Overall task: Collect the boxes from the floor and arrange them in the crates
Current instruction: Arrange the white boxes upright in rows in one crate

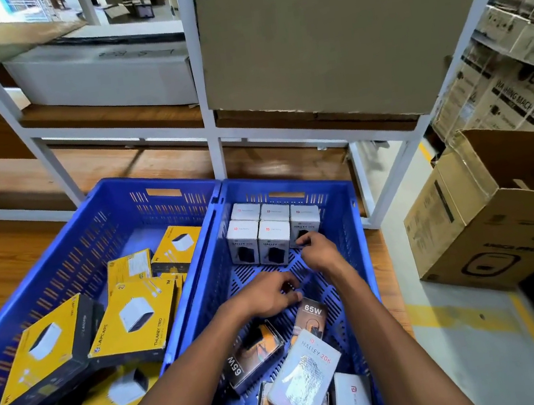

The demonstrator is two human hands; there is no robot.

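Two blue crates are seen side by side on a wood shelf: the left crate (pixel 61 265) w/ yellow boxes (pixel 134 318) lying loose, the right crate (pixel 352 224) w/ white boxes (pixel 258 237) stood in neat rows at the far wall. More boxes are piled loose at the near end of the right crate: two dark 65W boxes (pixel 256 355) and a grey flat box (pixel 304 377).

The right hand (pixel 318 250) is held at the last white box (pixel 306 222) in the row, fingers curled at its lower front edge; a pinch is likely, but it can't be told for sure. The left hand (pixel 268 296) is held low over the crate floor, fingers curled; nothing is clearly held, so its state can't be told either.

What could go wrong: the last white box could be knocked over if pushed too hard, and its neighbours tipped too. The row could be left crooked. The near pile could be bumped by the arms, esp. the grey flat box on top.
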